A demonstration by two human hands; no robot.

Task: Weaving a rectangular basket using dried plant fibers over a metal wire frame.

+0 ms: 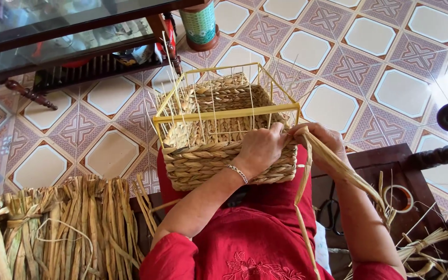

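A half-woven straw basket (203, 163) rests on my lap, built around a yellow wire frame (224, 114) with thin upright wires rising above the woven part. My left hand (260, 150) presses on the near right wall of the basket, fingers curled over the top woven row. At the basket's right corner, my right hand (322, 137) grips a long dried straw strand (338, 166). The strand runs back over my right forearm, and another strand hangs down over my red clothing.
Bundles of dried straw (53, 228) lie at lower left. A dark wooden stool (390, 161) at right carries black scissors (333, 212), a tape roll (397, 199) and loose straw. A glass-topped table (53, 36) and a green patterned jar (199, 23) stand behind on the tiled floor.
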